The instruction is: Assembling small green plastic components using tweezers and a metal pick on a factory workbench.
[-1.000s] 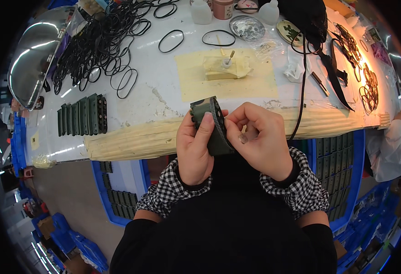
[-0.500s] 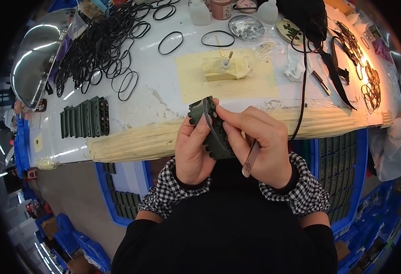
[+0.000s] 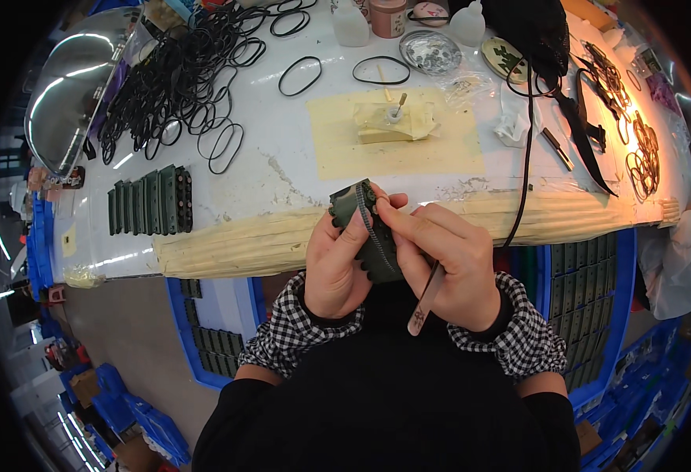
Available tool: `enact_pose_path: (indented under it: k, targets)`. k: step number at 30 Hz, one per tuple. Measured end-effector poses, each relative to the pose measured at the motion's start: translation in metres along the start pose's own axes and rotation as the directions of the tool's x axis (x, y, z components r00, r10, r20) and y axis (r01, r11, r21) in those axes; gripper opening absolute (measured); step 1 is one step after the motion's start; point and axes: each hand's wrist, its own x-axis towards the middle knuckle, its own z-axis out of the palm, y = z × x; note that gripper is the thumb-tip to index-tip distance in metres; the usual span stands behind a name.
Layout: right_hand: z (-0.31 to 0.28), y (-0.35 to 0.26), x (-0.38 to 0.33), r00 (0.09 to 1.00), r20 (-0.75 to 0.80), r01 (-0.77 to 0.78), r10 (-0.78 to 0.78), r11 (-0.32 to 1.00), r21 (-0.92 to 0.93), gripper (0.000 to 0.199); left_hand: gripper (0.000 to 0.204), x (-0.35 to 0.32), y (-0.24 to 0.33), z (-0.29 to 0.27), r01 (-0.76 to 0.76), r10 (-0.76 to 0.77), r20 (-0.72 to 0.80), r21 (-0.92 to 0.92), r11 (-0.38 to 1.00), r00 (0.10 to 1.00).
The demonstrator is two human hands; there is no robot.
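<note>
My left hand point(image 3: 336, 271) is closed around a dark green moulded piece point(image 3: 380, 258) with a scalloped edge, its thumb pressed against the near face. It resembles a model tank chassis. A black ribbed rubber band point(image 3: 367, 216) runs lengthwise over it, beside a row of small round wheels. At the upper end, the fingertips of my right hand point(image 3: 457, 263) pinch the edge near the band; what exactly lies between them is hidden. Flat metal tweezers point(image 3: 424, 303) are tucked in the same hand, the blunt end pointing down toward me.
Similar green pieces point(image 3: 150, 201) stand in a row on the table's left. Behind them lies a heap of black rubber bands point(image 3: 176, 79). A taped block point(image 3: 397, 122) sits on yellow paper, black scissors point(image 3: 578, 118) further right. Blue trays point(image 3: 622, 315) of green pieces flank my lap.
The green piece has come slightly lower and turned a little. My right fingers remain at its upper edge, and the tweezers now point further down.
</note>
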Motion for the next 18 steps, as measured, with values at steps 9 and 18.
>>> enact_pose_path:
  k: [9,18]
  targets:
    - [0.0,0.008,-0.008,0.999,-0.006,0.043,-0.043,0.999,-0.019,0.035,0.029,0.0,0.0,0.01,-0.012,0.015,-0.054,0.07,0.998,0.998]
    - [-0.015,-0.013,0.013,0.992,0.016,-0.127,0.126,0.982,0.14,0.011,0.022,-0.001,0.006,0.013,-0.343,0.377,0.154,0.789,0.51,0.913]
